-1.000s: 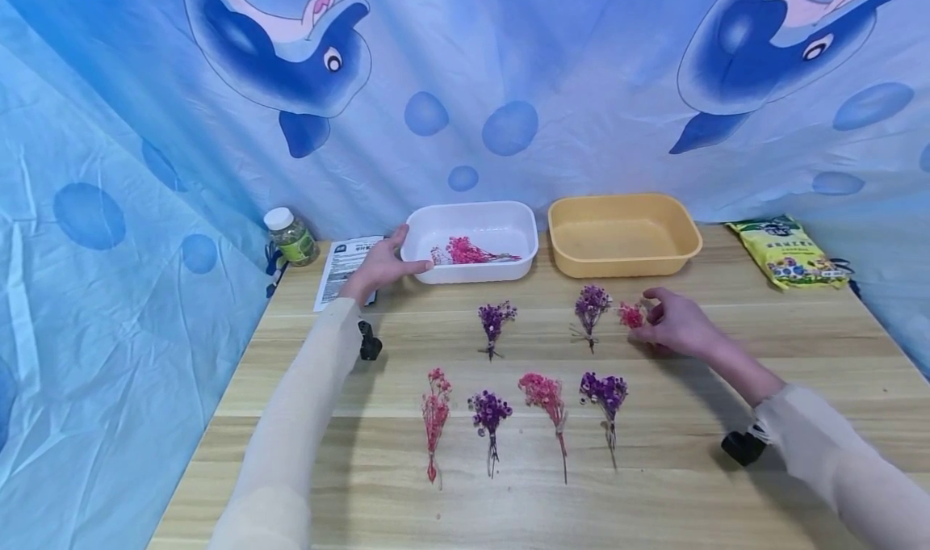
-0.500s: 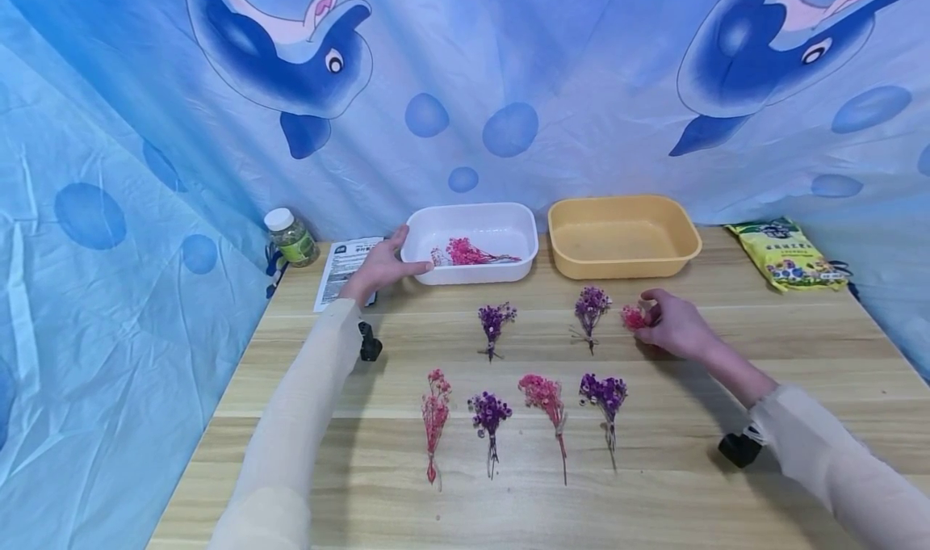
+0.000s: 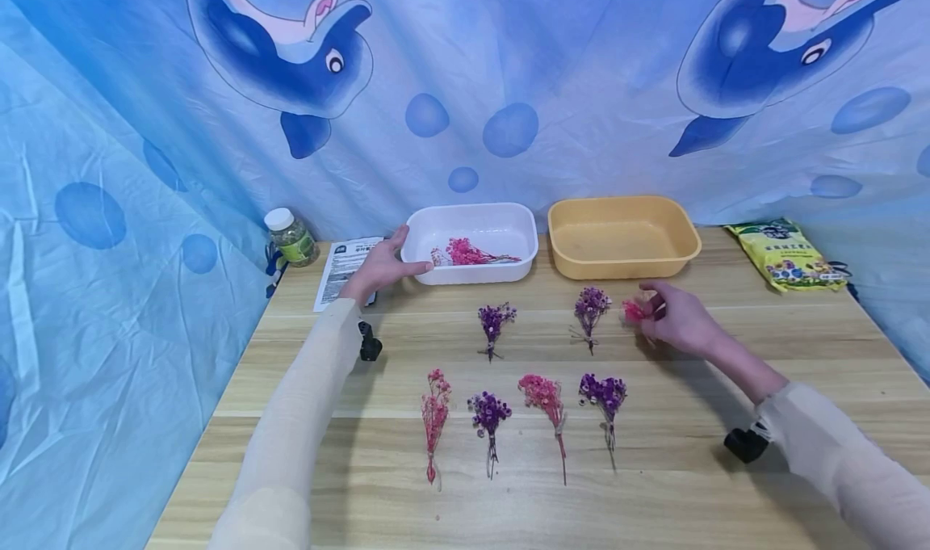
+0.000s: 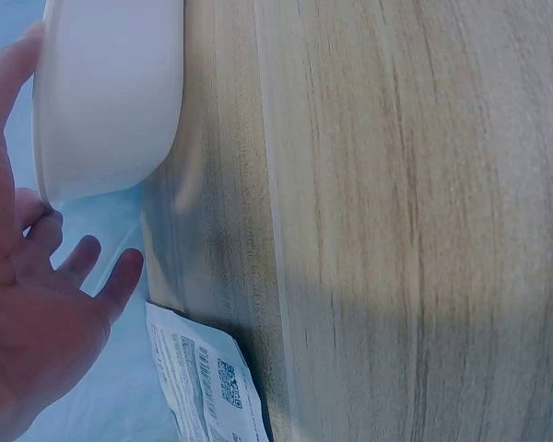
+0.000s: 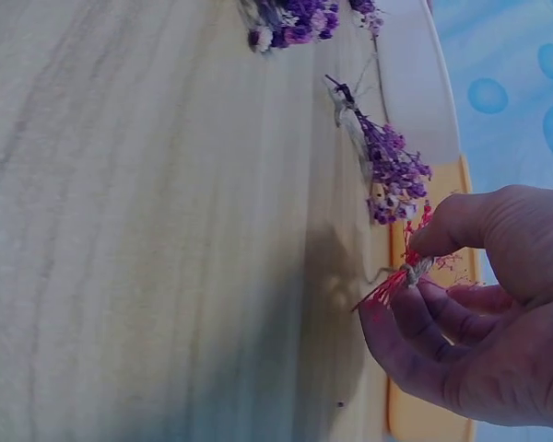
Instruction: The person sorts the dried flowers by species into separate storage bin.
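Observation:
My right hand pinches a small pink dried flower bunch between thumb and fingers, just right of a purple bunch. In the right wrist view, twine binds its stems and the fingers hide part of it. At the left end of the white plastic tub, my left hand holds the rim with thumb and finger; the left wrist view shows its other fingers loosely bent beside the tub's corner. Another pink bunch lies in that tub.
Several pink and purple bunches lie in front, including a purple one and a pink one. A yellow tub stands right of the white one. A jar, a printed sheet and a yellow-green packet sit near the curtain.
My right hand has lifted the pink bunch slightly and turned it a little between its fingers. My left hand has stayed at the white tub.

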Demonstrator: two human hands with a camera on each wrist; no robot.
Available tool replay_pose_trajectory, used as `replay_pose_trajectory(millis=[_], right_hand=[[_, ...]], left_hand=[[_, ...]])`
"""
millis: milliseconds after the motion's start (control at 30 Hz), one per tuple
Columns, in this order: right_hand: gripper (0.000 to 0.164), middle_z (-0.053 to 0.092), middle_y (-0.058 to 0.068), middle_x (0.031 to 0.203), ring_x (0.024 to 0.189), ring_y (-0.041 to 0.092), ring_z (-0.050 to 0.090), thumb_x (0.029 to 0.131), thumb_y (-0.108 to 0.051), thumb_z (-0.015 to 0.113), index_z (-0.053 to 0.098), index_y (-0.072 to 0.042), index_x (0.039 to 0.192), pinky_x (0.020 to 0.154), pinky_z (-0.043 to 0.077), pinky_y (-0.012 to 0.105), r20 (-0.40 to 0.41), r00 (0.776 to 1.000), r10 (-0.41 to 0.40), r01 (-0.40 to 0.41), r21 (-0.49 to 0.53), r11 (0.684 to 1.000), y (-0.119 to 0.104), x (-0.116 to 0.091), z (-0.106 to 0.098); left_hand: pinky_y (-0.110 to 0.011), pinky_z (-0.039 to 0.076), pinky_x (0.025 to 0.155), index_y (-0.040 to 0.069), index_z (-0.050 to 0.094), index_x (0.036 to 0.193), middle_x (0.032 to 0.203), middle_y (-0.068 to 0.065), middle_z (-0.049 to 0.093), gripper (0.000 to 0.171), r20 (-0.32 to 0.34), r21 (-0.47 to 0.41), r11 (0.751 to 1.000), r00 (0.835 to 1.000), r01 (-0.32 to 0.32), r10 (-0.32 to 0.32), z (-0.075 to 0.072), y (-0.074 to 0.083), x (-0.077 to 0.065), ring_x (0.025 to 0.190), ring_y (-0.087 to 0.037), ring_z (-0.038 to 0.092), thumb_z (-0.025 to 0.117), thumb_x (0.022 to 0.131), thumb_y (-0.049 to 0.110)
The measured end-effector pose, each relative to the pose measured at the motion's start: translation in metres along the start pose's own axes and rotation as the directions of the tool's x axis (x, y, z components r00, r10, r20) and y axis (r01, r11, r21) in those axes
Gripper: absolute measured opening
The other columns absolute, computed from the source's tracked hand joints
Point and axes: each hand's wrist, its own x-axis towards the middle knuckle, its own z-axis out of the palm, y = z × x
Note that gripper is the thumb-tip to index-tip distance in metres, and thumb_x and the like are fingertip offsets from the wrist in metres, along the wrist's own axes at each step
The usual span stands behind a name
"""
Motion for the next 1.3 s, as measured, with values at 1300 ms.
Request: replay_pose_trajectory(millis=[1300], right_hand=[[0.067,0.063,0.02,0.104,0.093,0.034,0.064,0.084,0.002,0.069,0.04,0.008,0.145,0.075,0.057,0.042,0.129,0.98,-0.152,0.16,-0.053,0.986,-0.09,0.106,-0.022]], left_hand=[[-0.039,0.009,0.122,0.009,0.012,0.16,0.167,-0.003,0.005,0.111,-0.013,-0.039,0.999,1.0,0.001,-0.002,0.002,-0.003,0.003,0.151,-0.023,0.005,0.083,0.081,0.041]])
